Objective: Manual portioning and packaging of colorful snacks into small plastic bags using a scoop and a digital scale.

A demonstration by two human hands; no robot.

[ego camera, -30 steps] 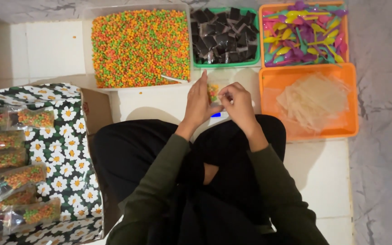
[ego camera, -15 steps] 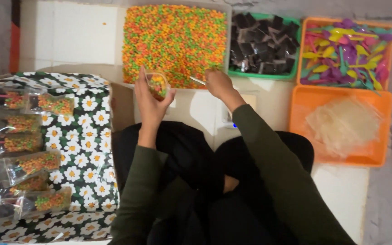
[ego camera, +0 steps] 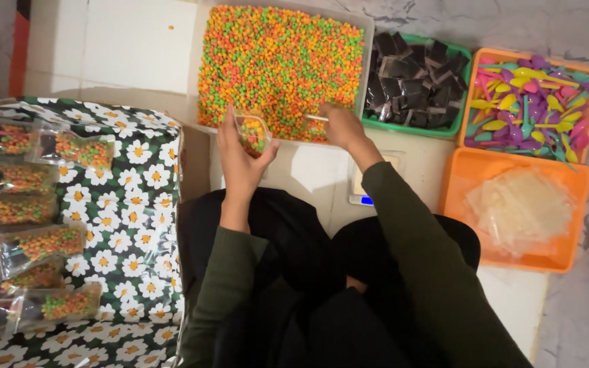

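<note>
We are in the filling step: our left hand [ego camera: 240, 160] holds a small clear pouch [ego camera: 252, 133] upright at the near edge of the big tray of orange, green and yellow puffed pellets [ego camera: 277, 61], its fingers closed round the pouch, which already shows a little coloured fill at the bottom. Our right hand [ego camera: 341, 126] rests on the pellets just beside it, fingers pinched on a thin pale scoop handle [ego camera: 316, 118]; the scoop's bowl we cannot make out. As we judge it, the next move calls for lifting a level load and tipping it into the narrow mouth without spilling, with the left hand keeping the pouch open and steady. A small scale with a blue edge [ego camera: 363, 194] sits on the floor between our knees and the trays, partly hidden by the right sleeve. Counting what lies about us: one pellet tray, one green basket of dark wrapped squares [ego camera: 414, 82], one orange basket of coloured plastic spoons [ego camera: 533, 102], and one orange tray holding a stack of empty clear bags [ego camera: 523, 211], too many to count. On the daisy-print cloth [ego camera: 138, 204] at our left lie filled packets [ego camera: 32, 242], six that we can tell apart
</note>
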